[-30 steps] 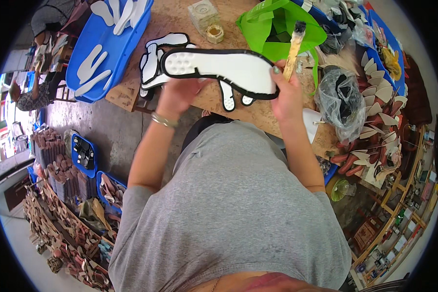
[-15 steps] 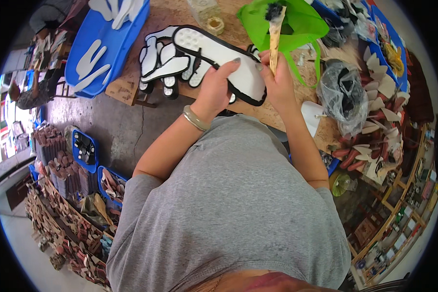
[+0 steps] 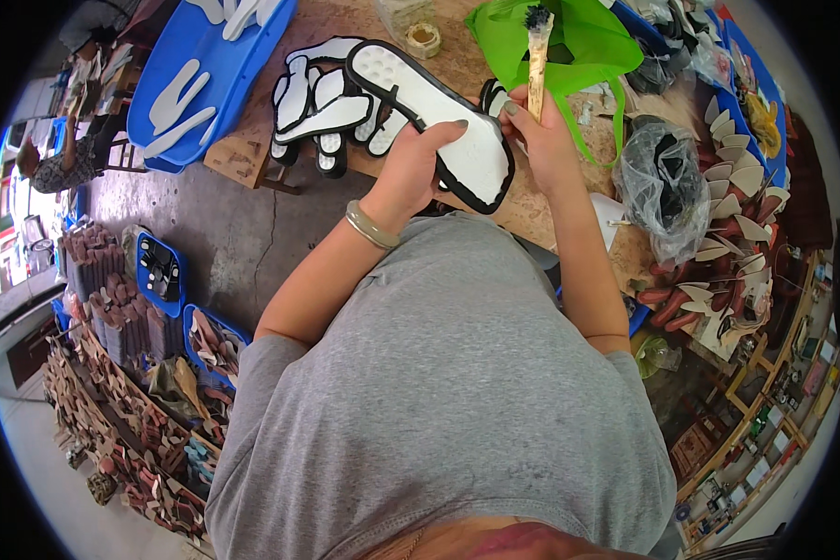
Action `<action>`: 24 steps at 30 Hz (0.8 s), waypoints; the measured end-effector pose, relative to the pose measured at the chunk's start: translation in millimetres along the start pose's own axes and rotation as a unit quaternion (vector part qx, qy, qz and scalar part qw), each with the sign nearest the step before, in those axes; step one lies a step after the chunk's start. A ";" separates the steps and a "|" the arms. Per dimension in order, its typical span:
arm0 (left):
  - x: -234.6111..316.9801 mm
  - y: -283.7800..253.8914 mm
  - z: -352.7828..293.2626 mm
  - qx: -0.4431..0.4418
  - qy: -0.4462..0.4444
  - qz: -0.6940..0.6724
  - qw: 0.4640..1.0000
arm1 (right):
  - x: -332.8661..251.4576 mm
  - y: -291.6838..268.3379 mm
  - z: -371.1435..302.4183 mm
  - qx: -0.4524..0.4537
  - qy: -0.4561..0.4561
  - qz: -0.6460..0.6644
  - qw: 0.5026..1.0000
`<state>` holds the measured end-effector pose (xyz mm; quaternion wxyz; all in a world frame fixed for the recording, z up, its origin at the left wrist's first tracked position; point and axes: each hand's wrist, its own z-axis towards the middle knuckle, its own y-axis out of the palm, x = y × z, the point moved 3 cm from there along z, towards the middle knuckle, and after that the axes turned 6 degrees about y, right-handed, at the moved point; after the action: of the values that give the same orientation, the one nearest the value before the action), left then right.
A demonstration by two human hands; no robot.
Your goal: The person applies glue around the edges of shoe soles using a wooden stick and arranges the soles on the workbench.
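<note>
My left hand (image 3: pixel 413 168) grips a long shoe sole (image 3: pixel 471 154), white on its upper face with a black rim and round dimples at the far heel end. The thumb lies across the white face while the fingers go underneath. In my right hand (image 3: pixel 543 149) is a brush (image 3: pixel 538 65), held upright by its pale wooden handle, dark bristles up. The right fingertips are just beside the sole's right edge; whether they touch it I cannot tell. Left of the sole, several similar white-and-black soles (image 3: pixel 322 117) lie heaped on the wooden table (image 3: pixel 457 37).
A blue tray (image 3: pixel 243 79) with white insoles stands at the far left. Beyond my right hand lies a green bag (image 3: pixel 593 51). A clear plastic bag (image 3: pixel 663 187) sits to the right, near shoe lasts (image 3: pixel 737 224). A tape roll (image 3: pixel 422 39) is at the back.
The brush and my right hand have shifted slightly right, away from the sole's face to beside its edge. My left hand still holds the sole. The whole view has shifted a little.
</note>
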<state>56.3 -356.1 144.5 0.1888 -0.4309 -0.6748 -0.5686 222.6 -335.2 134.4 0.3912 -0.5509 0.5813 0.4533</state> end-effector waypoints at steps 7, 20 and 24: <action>-2.1 6.5 -3.0 0.021 -0.012 0.027 0.999 | -10.1 19.2 -18.0 0.000 -0.156 -0.204 0.966; -1.4 21.4 -1.0 0.018 -0.005 0.021 1.000 | -3.8 1.2 -12.6 -0.048 0.128 0.262 0.955; -6.0 13.7 5.3 0.021 -0.011 0.036 0.999 | -2.8 -2.1 -18.3 -0.016 0.101 0.218 0.970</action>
<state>71.7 -353.6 146.8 0.2109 -0.4571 -0.6725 -0.5425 225.8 -351.9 142.1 0.2129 -0.4599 0.7168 0.4790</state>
